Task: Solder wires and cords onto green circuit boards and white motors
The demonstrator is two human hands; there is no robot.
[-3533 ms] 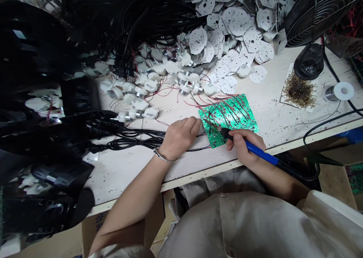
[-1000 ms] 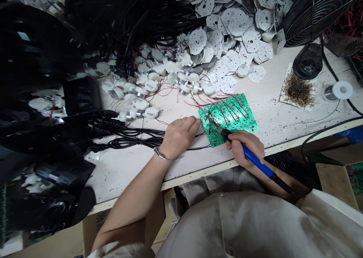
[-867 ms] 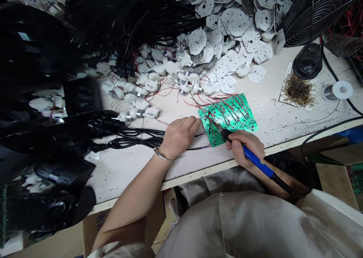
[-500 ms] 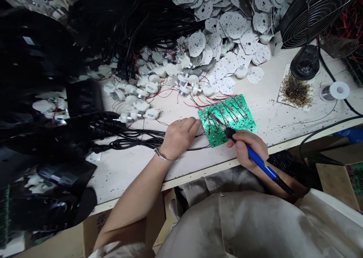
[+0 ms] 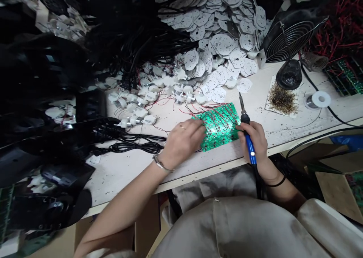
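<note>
A green circuit board (image 5: 224,131) with several red and black wires across it lies near the table's front edge. My left hand (image 5: 183,139), wearing a ring and a metal bracelet, is closed at the board's left edge with its fingers bent over it. Its fingertips are partly hidden. My right hand (image 5: 258,139) is wrapped round the blue handle of a soldering iron (image 5: 250,148). The iron's metal tip points up and away, to the right of the board and off it. The right fingertips are close to the board's right edge.
White motors (image 5: 149,97) with thin wires and a heap of white octagonal plates (image 5: 221,44) lie behind the board. Black cables (image 5: 136,143) are left. At right stand a fan (image 5: 289,38), an iron holder (image 5: 289,74), dark-specked pad (image 5: 282,99) and solder spool (image 5: 320,99).
The soldering iron has lifted from the wires on the board and swung upright to the right. My left fingers have moved farther over the board's left edge. The camera view has shifted slightly.
</note>
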